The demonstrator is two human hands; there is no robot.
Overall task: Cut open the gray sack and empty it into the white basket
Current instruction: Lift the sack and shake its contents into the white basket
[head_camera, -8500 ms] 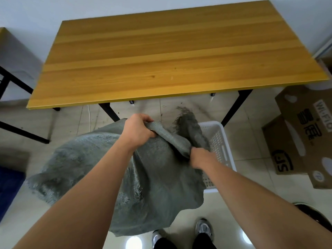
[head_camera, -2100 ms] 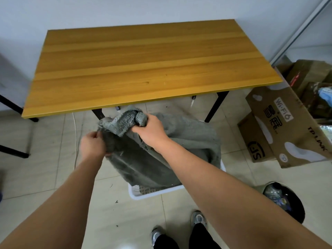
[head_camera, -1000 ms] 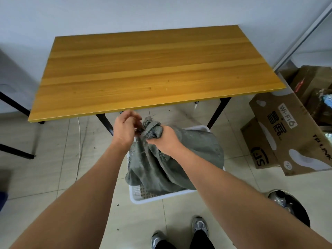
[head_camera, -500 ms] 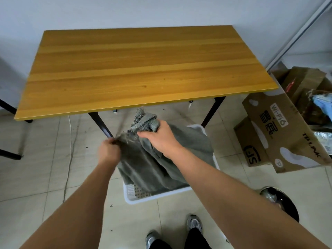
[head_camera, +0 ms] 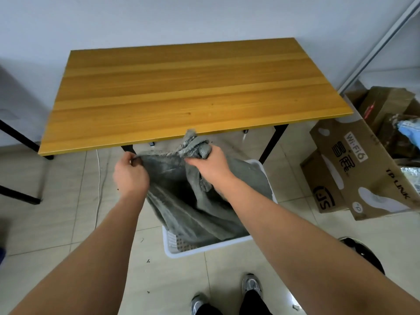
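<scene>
The gray sack (head_camera: 181,201) hangs limp over the white basket (head_camera: 204,247), which stands on the tiled floor in front of the table. My left hand (head_camera: 130,176) pinches the sack's upper left edge. My right hand (head_camera: 210,165) is closed around a bunched corner of the sack at its top. The cloth is stretched between the two hands, and its lower part droops into the basket and hides most of the inside. No cutting tool is in view.
A wooden table (head_camera: 181,92) on black legs stands just beyond the basket. Cardboard boxes (head_camera: 354,171) sit on the floor to the right. A dark round object (head_camera: 363,253) lies at the lower right. My shoes (head_camera: 251,285) are near the basket's front rim.
Since half a second ago my hands have spread apart and pulled the sack's top edge taut. Over the longer span the sack went from full and bulky to limp above the basket.
</scene>
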